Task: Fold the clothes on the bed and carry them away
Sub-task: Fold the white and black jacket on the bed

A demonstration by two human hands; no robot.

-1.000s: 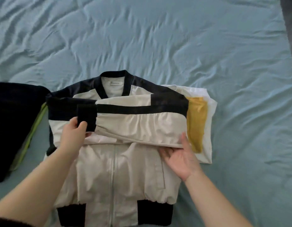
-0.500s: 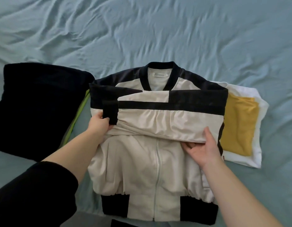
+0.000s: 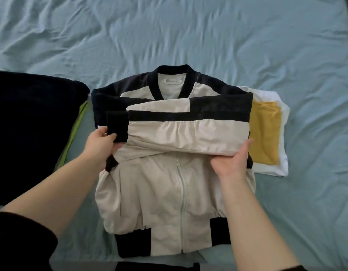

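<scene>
A cream and black zip jacket (image 3: 159, 192) lies face up on the blue bed sheet (image 3: 188, 36), collar away from me. Both sleeves are folded across its chest. My left hand (image 3: 99, 142) pinches the black cuff (image 3: 117, 126) at the jacket's left side. My right hand (image 3: 231, 161) grips the lower edge of the folded sleeve at the right, thumb on top and fingers underneath.
A folded dark garment (image 3: 32, 133) with a green edge (image 3: 75, 130) lies to the left of the jacket. To the right sits a folded yellow cloth (image 3: 266, 132) on a folded white one (image 3: 282, 165). Another dark piece (image 3: 155, 266) shows at the bottom edge.
The view has shifted a little. My right hand has closed onto the sleeve's lower edge, with its thumb now on top. My left hand keeps its hold on the cuff.
</scene>
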